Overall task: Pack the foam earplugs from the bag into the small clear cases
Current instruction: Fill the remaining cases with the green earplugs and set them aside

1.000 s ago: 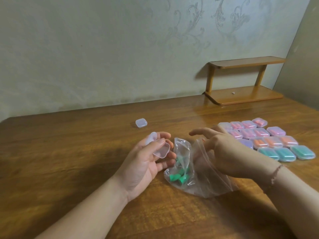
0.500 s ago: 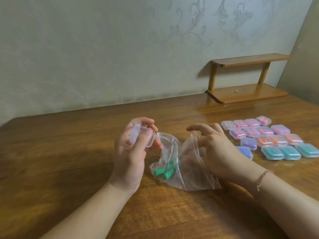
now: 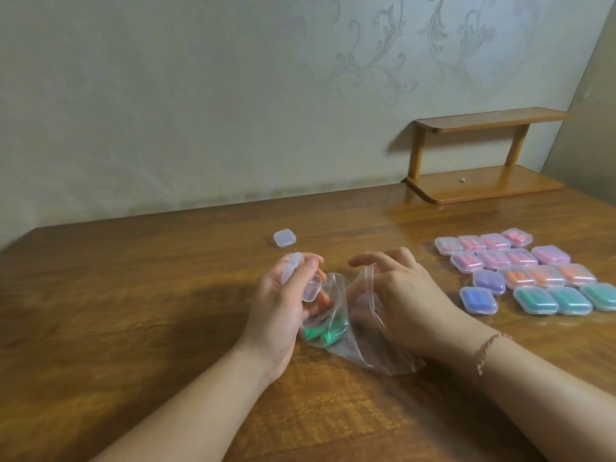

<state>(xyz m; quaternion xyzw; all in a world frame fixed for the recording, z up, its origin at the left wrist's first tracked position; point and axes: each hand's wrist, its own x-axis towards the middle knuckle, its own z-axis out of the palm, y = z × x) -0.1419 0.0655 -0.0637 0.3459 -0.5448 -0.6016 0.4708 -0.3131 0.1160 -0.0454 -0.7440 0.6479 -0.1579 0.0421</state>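
Note:
A clear zip bag (image 3: 366, 341) lies on the wooden table (image 3: 133, 311) between my hands, with several green foam earplugs (image 3: 325, 331) inside near its left side. My left hand (image 3: 286, 305) grips an open, empty small clear case (image 3: 305, 281) with thumb and fingers, right beside the bag's mouth. My right hand (image 3: 400, 295) is at the bag's opening, fingers curled around the zip edge and partly inside the bag. Another empty clear case (image 3: 284, 237) sits closed on the table behind my hands.
Several filled cases (image 3: 520, 271) with pink, purple, orange, blue and green earplugs lie in rows at the right. A small wooden two-tier shelf (image 3: 483, 155) stands at the back right against the wall.
My left hand has tilted the open case and brought it down closer to the bag's mouth. My right hand has stayed at the bag's opening, holding it apart.

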